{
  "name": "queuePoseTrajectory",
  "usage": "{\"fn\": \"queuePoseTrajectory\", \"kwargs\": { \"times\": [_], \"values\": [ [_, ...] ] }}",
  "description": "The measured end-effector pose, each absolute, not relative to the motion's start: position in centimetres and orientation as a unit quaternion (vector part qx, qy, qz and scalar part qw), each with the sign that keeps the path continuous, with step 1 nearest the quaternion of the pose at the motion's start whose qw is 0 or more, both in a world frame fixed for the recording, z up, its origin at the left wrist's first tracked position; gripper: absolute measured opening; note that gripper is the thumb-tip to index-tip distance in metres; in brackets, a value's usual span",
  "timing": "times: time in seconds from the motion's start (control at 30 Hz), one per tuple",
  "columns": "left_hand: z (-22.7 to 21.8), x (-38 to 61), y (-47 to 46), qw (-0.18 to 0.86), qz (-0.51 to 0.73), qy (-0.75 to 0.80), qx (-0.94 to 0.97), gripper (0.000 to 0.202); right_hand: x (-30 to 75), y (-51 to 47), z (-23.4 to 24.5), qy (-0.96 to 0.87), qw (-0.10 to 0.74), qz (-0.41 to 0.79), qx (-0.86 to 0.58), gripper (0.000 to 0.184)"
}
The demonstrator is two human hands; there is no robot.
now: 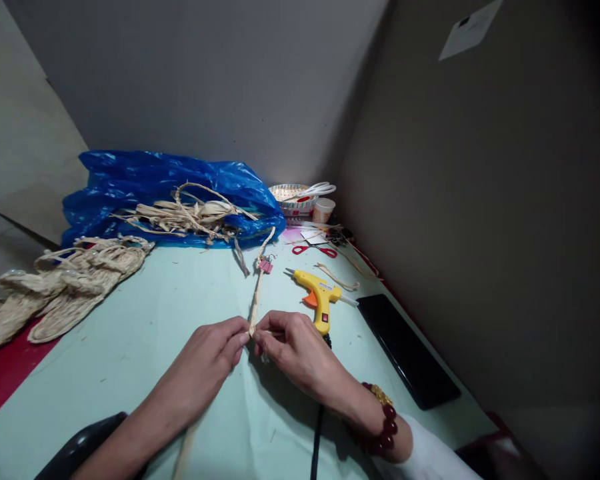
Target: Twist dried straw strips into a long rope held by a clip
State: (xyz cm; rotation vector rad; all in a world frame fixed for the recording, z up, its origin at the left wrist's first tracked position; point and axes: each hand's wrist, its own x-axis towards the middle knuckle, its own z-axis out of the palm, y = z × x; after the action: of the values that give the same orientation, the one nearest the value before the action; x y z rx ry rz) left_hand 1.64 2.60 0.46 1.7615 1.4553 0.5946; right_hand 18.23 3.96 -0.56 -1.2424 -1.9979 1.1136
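Note:
A pale braided straw cord (255,299) runs down the middle of the table, with a pink binder clip (265,267) on its upper part. My left hand (219,343) pinches a strand at the cord's lower end, fingers closed. Close beside it, my right hand (293,347) pinches another strand at the same spot, and its fingertips nearly meet the left ones. Just beyond my right hand lies a yellow glue gun (323,293) with an orange trigger. A loose strand hangs below my left forearm toward the near edge.
A blue plastic bag (170,173) with straw strips (195,217) lies at the back. Woven straw sandals (87,287) sit at left. Red-handled scissors (315,251), a paper cup (323,211) and a basket (294,193) stand back right. A black phone-like slab (407,350) lies at right.

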Motion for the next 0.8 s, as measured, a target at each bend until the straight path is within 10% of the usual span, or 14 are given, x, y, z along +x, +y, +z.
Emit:
{"fn": "queuePoseTrajectory", "kwargs": {
  "times": [0.6, 0.8],
  "values": [
    [-0.5, 2.1, 3.0, 0.462, 0.307, 0.591, 0.586, 0.023, 19.0, 3.3, 0.2, -0.8, 0.269, 0.249, -0.476, 0.019],
    [-0.8, 2.3, 2.7, 0.492, 0.324, 0.583, 0.56, 0.02, 17.6, 1.1, -1.2, -0.887, 0.246, 0.033, -0.39, 0.015]
  ]
}}
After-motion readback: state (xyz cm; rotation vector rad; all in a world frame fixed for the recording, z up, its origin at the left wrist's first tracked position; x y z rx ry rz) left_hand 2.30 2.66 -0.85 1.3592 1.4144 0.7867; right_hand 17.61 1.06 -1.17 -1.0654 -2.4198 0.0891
